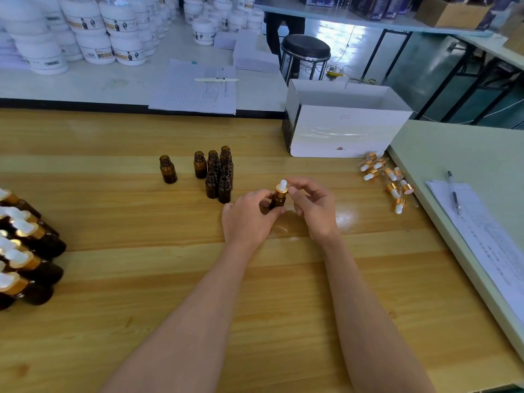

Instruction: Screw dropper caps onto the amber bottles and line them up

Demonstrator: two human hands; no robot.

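Note:
My left hand grips an amber bottle just above the wooden table. A dropper cap with a gold collar and white bulb sits on the bottle's neck. My right hand is beside the cap with its fingers curled close to it; whether they touch the cap I cannot tell. A cluster of several uncapped amber bottles stands behind my hands, and one single bottle stands to their left. Loose dropper caps lie at the right. Capped bottles stand in rows at the left edge.
A white open box stands at the back right of the table. A pale green table with papers and a pen adjoins on the right. Behind lie papers, white jars and a black stool.

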